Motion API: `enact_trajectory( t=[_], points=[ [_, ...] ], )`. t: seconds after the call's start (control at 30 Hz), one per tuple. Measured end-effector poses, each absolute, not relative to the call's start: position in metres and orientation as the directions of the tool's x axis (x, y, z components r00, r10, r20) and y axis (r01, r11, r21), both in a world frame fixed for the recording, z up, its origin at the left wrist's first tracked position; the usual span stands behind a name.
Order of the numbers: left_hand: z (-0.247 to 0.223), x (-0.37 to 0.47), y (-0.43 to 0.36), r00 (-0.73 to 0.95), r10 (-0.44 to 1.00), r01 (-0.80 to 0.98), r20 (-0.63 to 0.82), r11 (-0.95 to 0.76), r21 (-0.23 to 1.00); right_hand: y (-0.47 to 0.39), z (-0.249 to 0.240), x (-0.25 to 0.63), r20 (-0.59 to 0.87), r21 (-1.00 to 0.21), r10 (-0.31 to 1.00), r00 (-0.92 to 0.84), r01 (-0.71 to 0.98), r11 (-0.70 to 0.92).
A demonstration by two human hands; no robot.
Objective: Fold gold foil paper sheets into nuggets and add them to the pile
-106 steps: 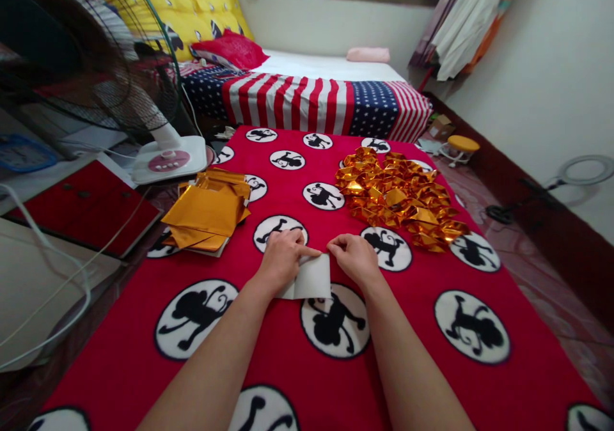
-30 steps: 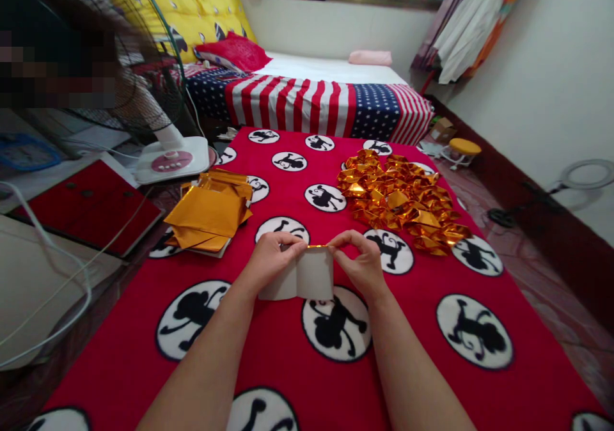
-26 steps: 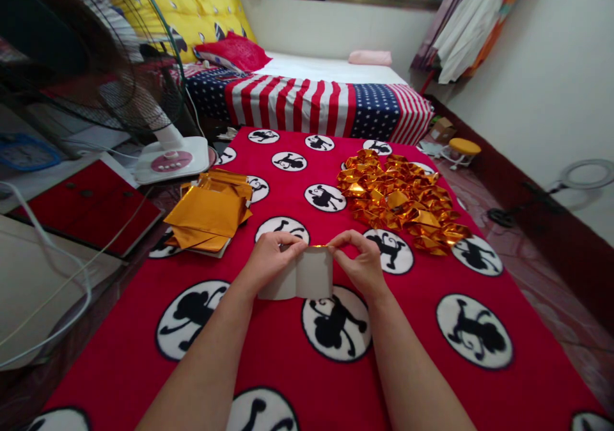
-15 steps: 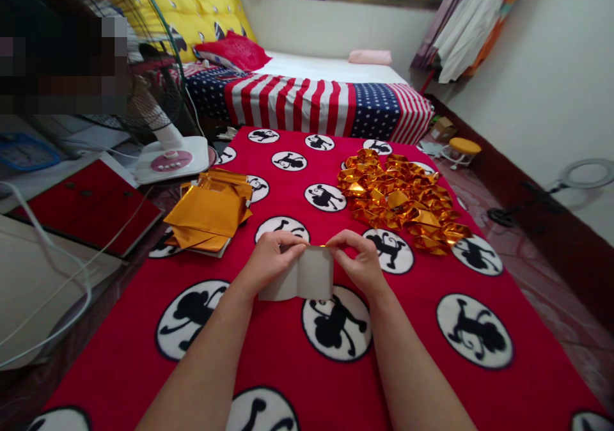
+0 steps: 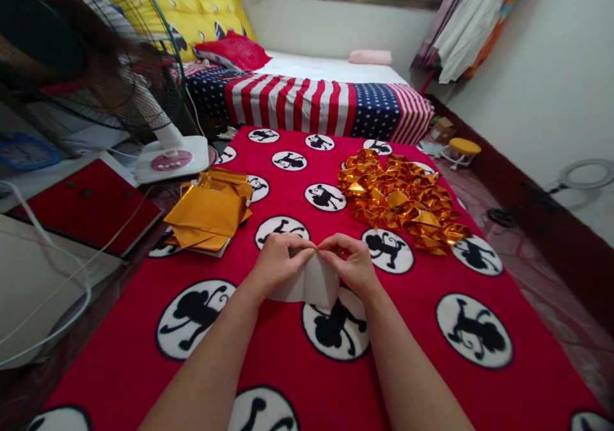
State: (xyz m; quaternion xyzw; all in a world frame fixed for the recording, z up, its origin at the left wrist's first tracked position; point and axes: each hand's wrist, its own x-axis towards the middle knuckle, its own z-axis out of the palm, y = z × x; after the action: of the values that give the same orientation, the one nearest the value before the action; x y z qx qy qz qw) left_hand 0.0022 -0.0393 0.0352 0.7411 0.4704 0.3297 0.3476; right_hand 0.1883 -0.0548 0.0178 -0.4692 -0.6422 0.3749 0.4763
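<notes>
A sheet of foil paper (image 5: 311, 285), pale side toward me and creased down the middle, hangs between my hands. My left hand (image 5: 284, 259) pinches its top edge between thumb and fingertips. On the same edge, my right hand (image 5: 351, 261) pinches right beside it, so the fingertips nearly meet. Part of the sheet is hidden behind my fingers. To the left lies a stack of gold foil paper (image 5: 208, 210), somewhat fanned out. A heap of folded, shiny gold foil pieces (image 5: 398, 197) sits to the right.
Everything lies on a red cloth (image 5: 412, 354) with black monkey figures in white circles. A fan (image 5: 167, 156) stands at the left near a white cable (image 5: 86, 271). Beyond is a bed (image 5: 307, 108). A yellow-topped stool (image 5: 464, 146) and a ring-shaped stand (image 5: 588, 174) are on the right.
My hands have come closer together along the paper's top edge, the left moving right and the right slightly left. The sheet's middle fold is sharper. Stack and heap are unchanged.
</notes>
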Motion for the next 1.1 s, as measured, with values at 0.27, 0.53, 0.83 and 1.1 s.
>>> enact_trajectory(
  t=[0.27,0.53,0.83,1.1],
  points=[
    [0.0338,-0.0058,-0.0371,0.306,0.951,0.422,-0.036,-0.102,0.901,-0.0563,0.0211,0.1881,0.339,-0.892,0.935,-0.107,0.28,0.356],
    [0.0327,-0.0061,-0.038,0.331,0.933,0.337,-0.14,0.022,0.941,-0.0559,0.0195,0.1899,0.393,-0.853,0.902,-0.179,0.295,0.43],
    [0.035,-0.0032,-0.0397,0.318,0.931,0.285,-0.18,0.087,0.955,-0.0557,0.0187,0.1889,0.389,-0.843,0.896,-0.214,0.31,0.439],
    [0.0356,-0.0024,-0.0396,0.339,0.936,0.356,-0.1,-0.029,0.934,-0.0561,0.0196,0.1873,0.373,-0.845,0.904,-0.208,0.325,0.424]
  ],
)
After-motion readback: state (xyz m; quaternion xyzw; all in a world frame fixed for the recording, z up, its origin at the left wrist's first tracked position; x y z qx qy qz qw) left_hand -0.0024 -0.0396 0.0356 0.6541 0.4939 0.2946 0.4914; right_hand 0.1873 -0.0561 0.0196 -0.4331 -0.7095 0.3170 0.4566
